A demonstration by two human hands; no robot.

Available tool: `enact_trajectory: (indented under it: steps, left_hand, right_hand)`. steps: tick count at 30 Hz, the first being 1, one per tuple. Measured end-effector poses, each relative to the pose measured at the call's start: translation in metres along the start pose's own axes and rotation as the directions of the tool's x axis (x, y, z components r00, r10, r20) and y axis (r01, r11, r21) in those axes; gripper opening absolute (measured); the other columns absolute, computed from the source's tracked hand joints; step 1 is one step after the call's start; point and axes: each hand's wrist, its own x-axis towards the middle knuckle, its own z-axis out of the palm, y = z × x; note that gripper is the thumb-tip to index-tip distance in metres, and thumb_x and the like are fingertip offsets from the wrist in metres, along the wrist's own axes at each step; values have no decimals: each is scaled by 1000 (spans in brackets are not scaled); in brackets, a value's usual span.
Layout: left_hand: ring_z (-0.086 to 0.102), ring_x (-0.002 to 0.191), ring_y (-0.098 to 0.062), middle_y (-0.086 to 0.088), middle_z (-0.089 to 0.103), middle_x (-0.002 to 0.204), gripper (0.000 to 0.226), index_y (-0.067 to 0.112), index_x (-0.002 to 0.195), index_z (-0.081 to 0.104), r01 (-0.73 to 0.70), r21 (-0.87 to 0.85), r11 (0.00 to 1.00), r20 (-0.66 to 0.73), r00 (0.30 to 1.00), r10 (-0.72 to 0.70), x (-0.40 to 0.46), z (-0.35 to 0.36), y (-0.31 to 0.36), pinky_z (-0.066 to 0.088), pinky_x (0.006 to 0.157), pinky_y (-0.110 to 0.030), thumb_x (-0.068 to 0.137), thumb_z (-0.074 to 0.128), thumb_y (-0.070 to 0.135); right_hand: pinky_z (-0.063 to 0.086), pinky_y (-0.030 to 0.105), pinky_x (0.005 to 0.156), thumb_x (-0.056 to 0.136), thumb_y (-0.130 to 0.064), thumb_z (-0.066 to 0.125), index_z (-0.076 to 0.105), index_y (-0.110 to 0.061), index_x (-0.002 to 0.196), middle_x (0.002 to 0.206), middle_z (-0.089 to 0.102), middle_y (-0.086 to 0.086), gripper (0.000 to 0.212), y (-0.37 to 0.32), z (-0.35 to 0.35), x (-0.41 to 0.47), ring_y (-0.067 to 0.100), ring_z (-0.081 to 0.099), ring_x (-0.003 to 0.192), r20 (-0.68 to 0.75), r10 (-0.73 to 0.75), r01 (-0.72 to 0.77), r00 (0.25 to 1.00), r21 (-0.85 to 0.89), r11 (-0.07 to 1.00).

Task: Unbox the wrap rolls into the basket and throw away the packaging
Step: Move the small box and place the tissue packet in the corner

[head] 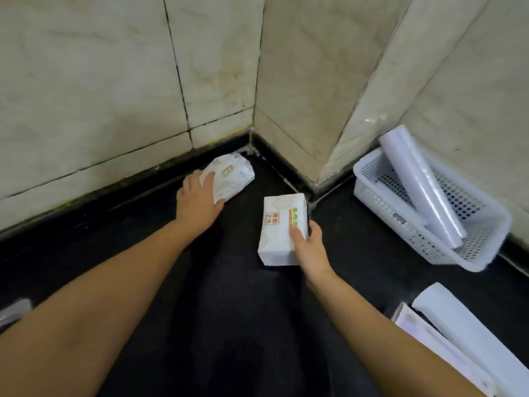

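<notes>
Two bare hands are reaching out over a dark counter (229, 325) that is running into a corner of pale marble-look wall tiles (100, 96). The left hand (197, 196) is lying on a soft white tissue pack (229, 176) that is sitting tucked into the corner, its fingers curling loosely over the near end of the pack; whether they are gripping it or only resting there is not clear. The right hand (307, 243) is grasping a second white pack (282, 229), a firmer rectangular one with green and orange print, thumb pressing on its top face and the other fingers wrapping round its right edge; the pack is sitting near the middle of the counter, well apart from the first. To the right, a white perforated basket (380, 207) is standing against the wall, and one wrap roll (420, 184) is leaning inside it, its lower end resting in the basket's near corner and its upper end sticking out over the far rim toward the wall. At the lower right edge, a long white box (469, 336) is lying on the counter, partly cut off by the frame, with another flat white piece of packaging (429, 345) lying just beside it on its left.
</notes>
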Motion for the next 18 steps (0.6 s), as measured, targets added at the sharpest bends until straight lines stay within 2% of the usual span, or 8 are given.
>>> enact_trajectory:
  steps: [2, 3, 6, 8, 11, 14, 16, 18]
  left_hand:
    - [21, 133, -41, -20, 19, 150, 52, 14, 131, 42, 29, -13, 999, 80, 996, -28, 16, 7, -7, 28, 105, -53, 86, 58, 36]
    - [22, 132, -41, -19, 20, 149, 43, 11, 124, 49, 44, -40, 998, 117, 992, -39, 21, 8, -8, 31, 104, -52, 87, 58, 32]
    - [37, 119, -40, -19, 33, 138, 32, 0, 114, 55, 113, -256, 960, 80, 992, -95, 22, 2, -5, 41, 94, -46, 88, 53, 18]
    - [43, 115, -37, -20, 39, 131, 29, -3, 111, 56, 86, -423, 902, -57, 991, -122, 10, -8, 1, 41, 93, -40, 88, 54, 14]
    - [45, 113, -30, -18, 42, 125, 22, -3, 102, 58, -104, -558, 824, -223, 974, -28, -25, -26, 20, 35, 92, -27, 84, 60, 10]
    - [43, 112, -26, -15, 42, 125, 14, 2, 92, 59, -242, -542, 804, -203, 967, 155, -72, -24, 48, 32, 92, -23, 79, 64, 7]
    - [41, 118, -29, -15, 43, 130, 10, 3, 84, 58, -263, -494, 829, -145, 965, 220, -99, -13, 66, 41, 87, -29, 78, 65, 6]
    - [38, 124, -31, -14, 44, 134, 10, 4, 85, 58, -247, -454, 856, -113, 969, 219, -113, -4, 77, 52, 81, -41, 79, 66, 9]
  right_hand:
    - [42, 40, 101, 90, -46, 47, 13, -23, 146, 140, 48, 5, 69, 7, 10, 6, 23, 52, 118, -1, 39, -39, 999, -120, 992]
    - [46, 40, 96, 90, -51, 44, 7, -25, 147, 134, 54, 4, 73, 9, 14, 6, 22, 56, 112, 36, 57, -49, 998, -197, 979]
    - [54, 27, 53, 91, -52, 39, -6, -24, 146, 88, 71, 4, 77, 9, 19, 6, 15, 68, 67, 170, 161, -105, 972, -294, 950]
    - [52, 24, 46, 94, -47, 37, -6, -22, 147, 80, 70, 5, 73, 7, 16, 9, 14, 68, 61, 180, 162, -116, 970, -242, 963]
    - [56, 32, 55, 97, -43, 30, -11, -25, 147, 93, 71, 14, 67, 3, 2, 18, 25, 69, 75, 115, 159, -153, 981, -57, 987]
    - [57, 36, 62, 96, -49, 26, -9, -33, 147, 130, 57, 16, 64, -5, -19, 24, 30, 64, 96, 2, 136, -136, 991, 70, 988]
    - [57, 37, 69, 93, -55, 29, -1, -42, 146, 148, 37, 4, 61, -8, -30, 25, 27, 55, 115, -19, 34, -33, 999, 33, 999]
    - [55, 33, 69, 89, -59, 35, 9, -47, 143, 146, 39, -4, 61, -9, -34, 24, 20, 52, 116, 87, -48, 53, 995, -57, 997]
